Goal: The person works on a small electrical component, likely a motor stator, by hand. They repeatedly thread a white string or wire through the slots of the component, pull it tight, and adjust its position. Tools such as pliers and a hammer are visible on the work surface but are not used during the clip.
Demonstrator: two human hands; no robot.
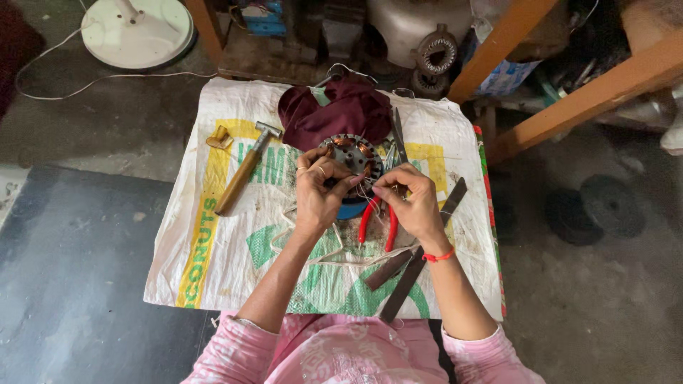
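Observation:
A round metal motor stator [353, 154] with copper windings sits on a white woven sack [213, 235] spread on the floor. My left hand [319, 190] grips the stator's near left edge, rings on two fingers. My right hand [407, 195] pinches thin white thread or wire beside the stator's right side. Red-handled pliers [377, 222] lie just below both hands. White cord [334, 257] loops across the sack under my wrists.
A wooden-handled hammer [244, 171] lies left of the stator, a small brass piece [220, 137] beyond it. A maroon cloth [334, 110] lies behind. Dark flat metal strips [420, 263] lie at the right. A white fan base [139, 32] and orange wooden frame [569, 99] stand nearby.

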